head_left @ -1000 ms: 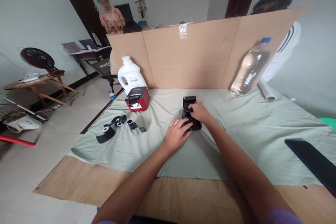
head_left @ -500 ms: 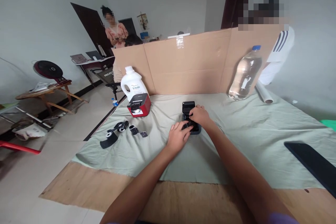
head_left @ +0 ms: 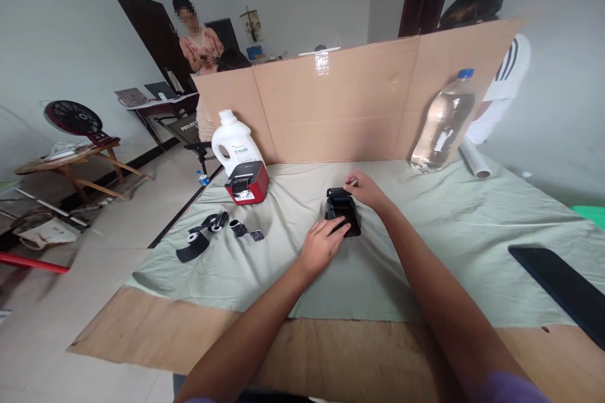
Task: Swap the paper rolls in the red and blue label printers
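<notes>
A small black box-like device [head_left: 343, 206] with a raised hinged lid [head_left: 336, 193] sits on the cloth in front of me. Its inside looks dark, and I cannot make out details there. My left hand [head_left: 325, 240] lies with fingers stretched over the device's near left part. At the lid's right corner, the thumb and fingers of my right hand [head_left: 363, 189] are closed in a pinch. To the left lie a black roll with a loose tail [head_left: 246, 230] and other black rolls [head_left: 195, 245]. Behind them stands a red and black label printer [head_left: 248, 182].
A white jug [head_left: 236, 145] stands behind the printer, against a cardboard screen [head_left: 331, 113]. A large water bottle [head_left: 444, 123] and a white roll [head_left: 475, 160] are at the back right. A dark flat phone-like slab [head_left: 560, 289] lies right. People are beyond the screen.
My right hand has moved from the device's inside up to the lid's right corner. The lid now looks tipped to a flatter angle. My left hand stays on the device. The view has shifted slightly.
</notes>
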A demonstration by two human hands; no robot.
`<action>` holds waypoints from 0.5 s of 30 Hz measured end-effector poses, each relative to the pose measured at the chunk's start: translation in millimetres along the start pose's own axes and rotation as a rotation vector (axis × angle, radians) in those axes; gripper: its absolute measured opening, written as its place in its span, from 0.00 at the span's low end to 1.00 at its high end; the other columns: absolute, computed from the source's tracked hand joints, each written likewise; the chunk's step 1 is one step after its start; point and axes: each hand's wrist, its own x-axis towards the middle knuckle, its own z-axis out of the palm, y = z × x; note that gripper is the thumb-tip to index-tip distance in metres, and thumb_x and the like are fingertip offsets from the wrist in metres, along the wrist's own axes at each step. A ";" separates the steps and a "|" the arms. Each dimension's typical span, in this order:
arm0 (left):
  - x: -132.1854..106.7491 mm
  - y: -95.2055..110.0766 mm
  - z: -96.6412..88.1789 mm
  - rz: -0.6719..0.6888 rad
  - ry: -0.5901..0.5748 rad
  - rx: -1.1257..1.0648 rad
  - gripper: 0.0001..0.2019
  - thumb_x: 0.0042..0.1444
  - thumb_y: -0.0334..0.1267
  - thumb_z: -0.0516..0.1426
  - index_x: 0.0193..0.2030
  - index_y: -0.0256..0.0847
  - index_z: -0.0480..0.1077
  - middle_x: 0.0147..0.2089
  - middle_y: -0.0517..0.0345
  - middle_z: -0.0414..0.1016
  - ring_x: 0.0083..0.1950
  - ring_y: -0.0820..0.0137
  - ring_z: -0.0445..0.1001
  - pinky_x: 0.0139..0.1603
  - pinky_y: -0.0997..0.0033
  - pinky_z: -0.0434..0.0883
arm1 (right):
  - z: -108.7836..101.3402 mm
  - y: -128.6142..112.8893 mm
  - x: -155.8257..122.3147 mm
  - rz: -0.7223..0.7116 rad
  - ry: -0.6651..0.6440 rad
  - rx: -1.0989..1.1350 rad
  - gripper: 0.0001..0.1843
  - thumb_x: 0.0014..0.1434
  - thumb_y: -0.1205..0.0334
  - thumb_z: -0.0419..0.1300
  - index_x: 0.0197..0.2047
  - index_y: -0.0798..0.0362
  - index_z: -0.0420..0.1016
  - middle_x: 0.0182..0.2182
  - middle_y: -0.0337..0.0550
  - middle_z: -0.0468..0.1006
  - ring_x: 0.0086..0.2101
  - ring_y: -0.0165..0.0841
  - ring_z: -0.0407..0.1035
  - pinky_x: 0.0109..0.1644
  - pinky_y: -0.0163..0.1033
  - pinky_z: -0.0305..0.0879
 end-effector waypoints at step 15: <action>-0.3 3.7 -0.9 -0.001 -0.019 -0.025 0.17 0.70 0.36 0.50 0.61 0.46 0.72 0.63 0.53 0.74 0.54 0.63 0.76 0.51 0.60 0.75 | -8.0 -15.0 -18.3 0.310 -0.308 -0.157 0.29 0.56 0.61 0.67 0.60 0.54 0.70 0.52 0.53 0.73 0.45 0.37 0.71 0.50 0.39 0.67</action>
